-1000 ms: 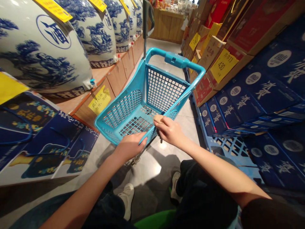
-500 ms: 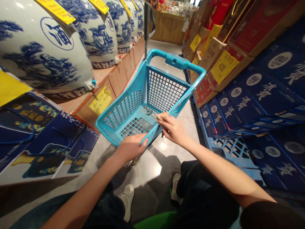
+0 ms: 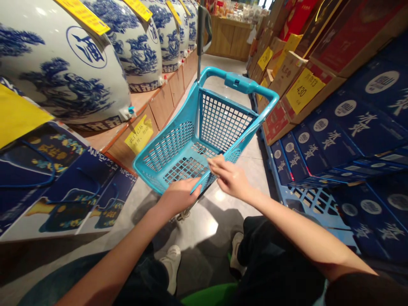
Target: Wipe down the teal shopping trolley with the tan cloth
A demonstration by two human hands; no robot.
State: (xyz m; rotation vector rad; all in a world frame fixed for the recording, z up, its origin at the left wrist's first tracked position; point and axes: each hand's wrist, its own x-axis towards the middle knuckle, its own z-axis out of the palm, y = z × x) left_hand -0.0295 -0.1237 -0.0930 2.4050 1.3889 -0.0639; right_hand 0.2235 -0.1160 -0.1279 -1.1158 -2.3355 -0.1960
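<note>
A bright blue plastic shopping cart [image 3: 183, 153] with perforated basket walls stands tilted before me. Its basket holds nothing that I can see. My left hand [image 3: 180, 195] is closed over the near rim, fingers inside and thumb outside. Farther along the same rim, my right hand [image 3: 234, 180] pinches a small tan piece [image 3: 216, 162] that looks like a folded cloth or pad. That piece is at the rim; whether it presses on the plastic I cannot tell. A grey upright pole with a looped handle [image 3: 204, 32] rises behind the cart's left side.
Large blue-and-white porcelain jars [image 3: 73, 80] line a wooden ledge on the left. Blue gift bags [image 3: 63, 182] stand in front of them. On the right, blue cartons [image 3: 331, 136] are stacked on a blue plastic pallet [image 3: 315, 199]. A green seat edge [image 3: 212, 295] shows below me.
The view has shifted slightly, so the cart and jars appear a little farther right. My right hand has moved slightly left and down along the rim. The left hand keeps its grip.
</note>
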